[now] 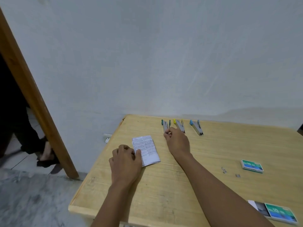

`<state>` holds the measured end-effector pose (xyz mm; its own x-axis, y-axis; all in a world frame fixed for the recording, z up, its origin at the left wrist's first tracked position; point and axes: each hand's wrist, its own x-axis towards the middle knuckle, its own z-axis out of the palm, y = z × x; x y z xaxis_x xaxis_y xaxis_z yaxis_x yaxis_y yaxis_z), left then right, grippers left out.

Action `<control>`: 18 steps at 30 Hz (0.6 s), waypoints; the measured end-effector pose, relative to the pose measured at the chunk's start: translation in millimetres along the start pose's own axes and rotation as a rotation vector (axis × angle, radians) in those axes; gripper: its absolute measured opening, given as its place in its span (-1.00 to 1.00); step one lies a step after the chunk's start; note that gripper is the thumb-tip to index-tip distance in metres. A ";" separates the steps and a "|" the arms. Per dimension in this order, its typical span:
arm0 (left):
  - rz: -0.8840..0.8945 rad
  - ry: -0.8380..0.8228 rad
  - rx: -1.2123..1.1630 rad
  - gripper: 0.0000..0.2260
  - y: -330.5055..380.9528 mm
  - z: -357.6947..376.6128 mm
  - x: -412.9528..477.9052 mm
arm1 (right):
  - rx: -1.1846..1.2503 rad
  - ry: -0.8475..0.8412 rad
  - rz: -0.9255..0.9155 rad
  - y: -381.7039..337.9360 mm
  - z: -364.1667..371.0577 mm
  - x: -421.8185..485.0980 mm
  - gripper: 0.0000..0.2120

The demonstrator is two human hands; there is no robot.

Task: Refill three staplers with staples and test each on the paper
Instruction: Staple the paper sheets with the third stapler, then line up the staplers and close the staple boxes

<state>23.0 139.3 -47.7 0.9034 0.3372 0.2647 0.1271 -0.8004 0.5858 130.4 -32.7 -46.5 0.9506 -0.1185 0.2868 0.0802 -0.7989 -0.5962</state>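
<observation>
Three small staplers lie open in a row at the far side of the wooden table (164, 185): a green one (164, 125), a yellow one (179, 125) and a blue one (196, 127). My right hand (177, 141) reaches to the near end of the green stapler, fingertips pinched at its tip. A folded printed paper (146, 149) lies near the table's left side. My left hand (125, 161) rests on the paper's left edge, holding it down with the thumb.
A shut green staple box (251, 166) lies at the right, with loose staple strips (223, 169) beside it. A second box (277, 212), slid partly open, sits at the near right corner. A wooden door frame (32, 95) stands left, with a person's foot behind it.
</observation>
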 end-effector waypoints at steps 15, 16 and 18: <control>-0.160 -0.190 0.031 -0.68 20.7 29.3 151.6 | 0.078 0.000 0.010 13.8 4.6 8.5 -0.82; -0.154 -0.146 0.074 -0.66 20.5 32.1 153.8 | 0.078 0.006 0.013 13.7 5.3 8.4 -0.81; -0.068 -0.020 0.116 -0.64 21.1 39.4 153.7 | 0.097 0.020 0.028 14.2 8.1 11.2 -0.79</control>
<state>180.7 154.7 -24.9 0.8992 0.3831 0.2112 0.2333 -0.8284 0.5093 144.6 -40.6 -57.9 0.9469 -0.1521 0.2833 0.0835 -0.7346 -0.6733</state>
